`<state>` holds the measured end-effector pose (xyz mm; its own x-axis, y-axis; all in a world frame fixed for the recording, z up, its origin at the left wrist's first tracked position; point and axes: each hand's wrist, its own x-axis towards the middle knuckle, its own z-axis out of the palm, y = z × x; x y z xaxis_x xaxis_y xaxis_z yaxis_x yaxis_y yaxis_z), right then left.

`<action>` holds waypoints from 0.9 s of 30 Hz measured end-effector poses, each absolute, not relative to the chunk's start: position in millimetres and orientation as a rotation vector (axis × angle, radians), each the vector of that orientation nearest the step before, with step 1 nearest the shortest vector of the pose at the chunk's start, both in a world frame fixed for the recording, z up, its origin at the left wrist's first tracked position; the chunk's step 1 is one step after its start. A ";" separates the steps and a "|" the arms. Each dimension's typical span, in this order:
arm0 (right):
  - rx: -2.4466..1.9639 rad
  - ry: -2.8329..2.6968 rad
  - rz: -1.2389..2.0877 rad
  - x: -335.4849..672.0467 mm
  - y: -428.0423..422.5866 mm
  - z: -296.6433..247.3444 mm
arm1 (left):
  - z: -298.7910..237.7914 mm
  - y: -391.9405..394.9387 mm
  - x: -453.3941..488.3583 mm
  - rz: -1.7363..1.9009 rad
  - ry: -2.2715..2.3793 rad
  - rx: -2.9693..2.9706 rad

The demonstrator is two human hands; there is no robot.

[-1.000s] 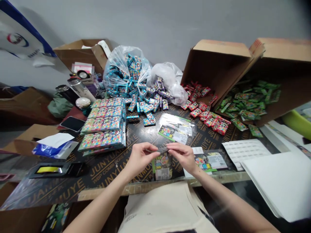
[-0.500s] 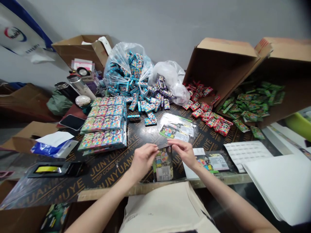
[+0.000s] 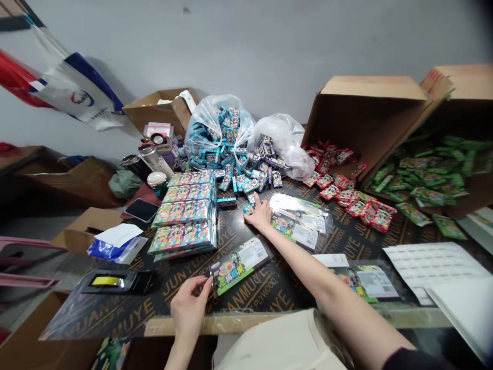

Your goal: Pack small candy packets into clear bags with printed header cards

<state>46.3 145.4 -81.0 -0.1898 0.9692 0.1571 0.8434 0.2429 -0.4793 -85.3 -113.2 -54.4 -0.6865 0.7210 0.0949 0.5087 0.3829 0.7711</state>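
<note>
At the near edge of the table, my left hand pinches the corner of a clear bag with a printed card, which lies tilted on the tabletop. My right hand is stretched forward, its thumb and fingers on either side of a small blue packet. Beside that hand lies a pile of similar printed bags. Loose blue packets and purple packets spread out just beyond the fingers.
Stacked filled packs stand left, near a tape dispenser and phone. Red packets and green packets spill from cardboard boxes at right. Label sheets lie at the right edge.
My hands have parted: the left moved left and nearer with the printed bag, now turned sideways. The right let go of the bag and reached forward to a blue packet. The view shifted.
</note>
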 end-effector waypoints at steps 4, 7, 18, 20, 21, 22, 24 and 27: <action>-1.136 -2.284 0.553 74.4 120.7 -51.2 | -42.4 -87.8 -72.5 1.337 2.048 0.876; -0.521 -2.538 0.754 102.3 85.8 -23.4 | -28.5 -51.9 -48.4 1.381 1.579 0.586; -0.721 -2.309 0.696 175.9 75.8 -46.1 | -57.0 -19.9 -18.4 0.885 1.858 1.547; -0.775 -2.361 0.617 181.5 80.7 -58.8 | -67.2 -24.3 -21.0 0.636 1.977 1.815; -0.794 -2.387 0.605 183.5 81.2 -63.7 | -71.0 -26.2 -21.7 0.566 1.985 1.887; -0.803 -2.412 0.615 185.2 80.5 -67.2 | -73.9 -27.6 -22.2 0.538 1.967 1.935; -0.769 -2.444 0.686 188.8 76.9 -70.1 | -76.7 -29.0 -23.1 0.584 1.898 1.984; -0.694 -2.415 0.834 195.7 71.6 -66.4 | -75.5 -28.6 -23.9 0.713 1.798 1.970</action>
<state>195.7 71.6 -66.4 -0.7510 0.5991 0.2775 0.3004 0.6843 -0.6645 -23.9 -28.6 -75.5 0.0534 0.9922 0.1129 0.8001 -0.1102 0.5897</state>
